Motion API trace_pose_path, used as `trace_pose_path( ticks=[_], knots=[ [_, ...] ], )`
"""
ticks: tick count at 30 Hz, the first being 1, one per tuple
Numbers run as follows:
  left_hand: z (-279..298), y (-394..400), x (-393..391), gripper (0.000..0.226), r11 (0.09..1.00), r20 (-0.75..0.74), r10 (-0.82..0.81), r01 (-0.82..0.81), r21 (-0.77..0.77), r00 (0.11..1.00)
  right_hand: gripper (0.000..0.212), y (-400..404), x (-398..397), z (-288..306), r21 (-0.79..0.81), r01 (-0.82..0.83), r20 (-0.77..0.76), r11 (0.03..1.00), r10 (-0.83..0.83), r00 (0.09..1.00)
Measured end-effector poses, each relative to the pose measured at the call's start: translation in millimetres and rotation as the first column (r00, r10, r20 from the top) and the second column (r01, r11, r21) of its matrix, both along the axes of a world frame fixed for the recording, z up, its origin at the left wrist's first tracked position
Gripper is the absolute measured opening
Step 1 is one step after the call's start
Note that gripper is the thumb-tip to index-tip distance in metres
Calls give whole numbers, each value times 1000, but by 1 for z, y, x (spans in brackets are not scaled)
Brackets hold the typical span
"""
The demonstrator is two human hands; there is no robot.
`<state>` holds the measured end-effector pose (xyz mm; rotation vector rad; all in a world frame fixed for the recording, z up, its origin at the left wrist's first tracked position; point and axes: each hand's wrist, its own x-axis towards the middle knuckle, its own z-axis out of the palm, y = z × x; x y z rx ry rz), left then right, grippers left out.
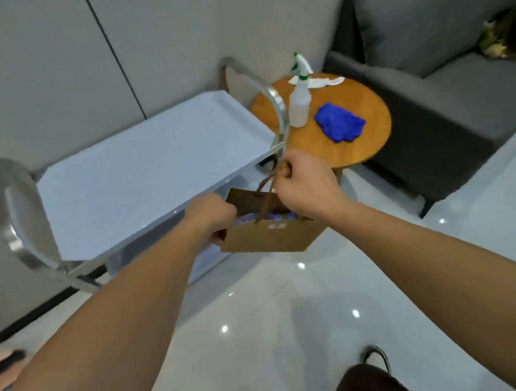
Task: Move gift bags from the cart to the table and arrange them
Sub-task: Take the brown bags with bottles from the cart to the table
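Note:
A brown paper gift bag (270,237) hangs in the air in front of the cart's lower shelf, with purple contents showing in its open top. My right hand (305,184) grips the bag's brown rope handles above it. My left hand (211,219) holds the bag's left side at the rim, its fingers hidden behind the paper. The steel cart (146,179) stands to the left with a bare pale-blue top tray. The round wooden table (366,141) lies just right of the cart, behind my right hand.
On the round table stand a white spray bottle (299,100), a blue cloth (339,122) and a white rag (323,82). A grey sofa (454,79) fills the right side, with dark bags (514,33) on its seat. The floor is glossy white tile; my shoes show at the bottom.

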<state>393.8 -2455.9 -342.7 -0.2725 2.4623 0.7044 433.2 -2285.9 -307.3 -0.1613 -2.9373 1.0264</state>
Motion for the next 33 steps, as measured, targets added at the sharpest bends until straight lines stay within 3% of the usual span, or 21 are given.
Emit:
trace_pose_path(
  ticks=[4,9,13,17,23,27,33],
  knots=[
    [56,99,-15,19,984,-11,-42,44,174,999,19,93,13,59,-191,254,-76,948,-272,959],
    [107,249,3,23,954,-15,-237,235,185,971,33,229,53,109,-267,430,-134,862,-475,870],
    [116,375,35,27,908,-27,-396,396,135,918,16,341,105,127,-217,528,-121,821,-559,820],
    [109,500,75,36,821,-15,-560,557,125,829,27,438,166,135,-154,575,-93,803,-591,801],
    [79,666,137,39,600,32,-800,794,102,600,26,562,250,120,-50,729,-54,683,-730,681],
    [64,764,167,34,432,35,-902,900,54,431,22,630,290,99,-58,842,-18,536,-844,536],
    [24,904,199,23,99,60,-993,994,-54,102,24,723,314,47,-70,960,38,269,-961,272]
  ],
)
